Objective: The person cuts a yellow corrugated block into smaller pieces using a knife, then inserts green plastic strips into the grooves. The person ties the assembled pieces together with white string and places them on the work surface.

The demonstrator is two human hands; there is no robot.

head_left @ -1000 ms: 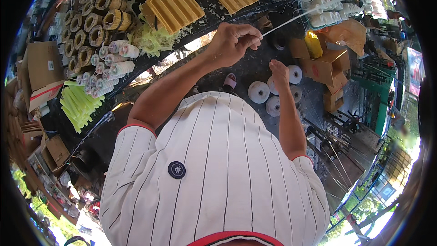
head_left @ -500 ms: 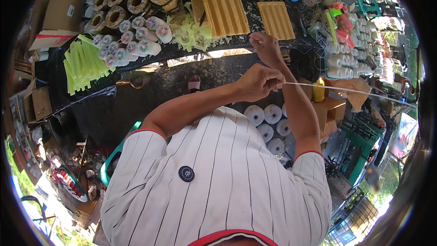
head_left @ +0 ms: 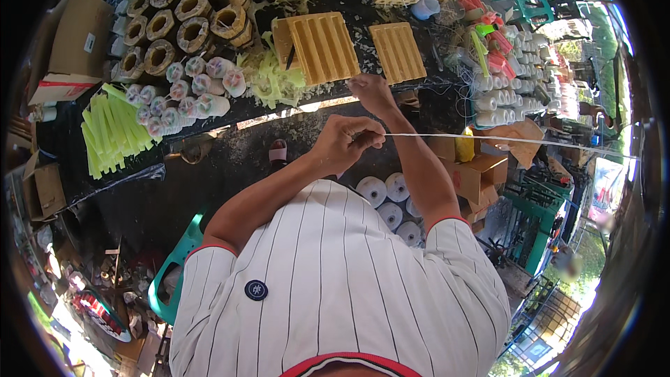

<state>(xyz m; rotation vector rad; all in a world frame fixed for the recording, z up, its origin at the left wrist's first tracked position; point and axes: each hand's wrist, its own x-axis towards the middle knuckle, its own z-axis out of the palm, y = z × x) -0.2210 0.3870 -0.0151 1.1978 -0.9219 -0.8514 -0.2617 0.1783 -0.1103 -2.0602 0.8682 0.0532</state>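
My left hand (head_left: 349,143) is closed in a pinch in front of my chest. From its fingers a taut white cord (head_left: 502,139) runs across above my right forearm and away to the far right. My right hand (head_left: 372,92) reaches farther forward, fingers curled, near the front edge of the dark table (head_left: 328,94). Whatever it may hold is too small to make out. Just beyond it lie a yellow grooved block (head_left: 324,49) and a second, smaller grooved block (head_left: 398,52).
Pale green strips (head_left: 112,132), wrapped white rolls (head_left: 202,85) and hollow brown cylinders (head_left: 192,7) fill the table's left. White spools (head_left: 499,101) stand at right. Large thread cones (head_left: 391,215) and open cardboard boxes (head_left: 481,171) are below, a green chair (head_left: 171,272) at left.
The view has turned, so the table and its things sit farther left and mostly lower. Both hands have shifted left in the picture; my left hand still grips the taut cord.
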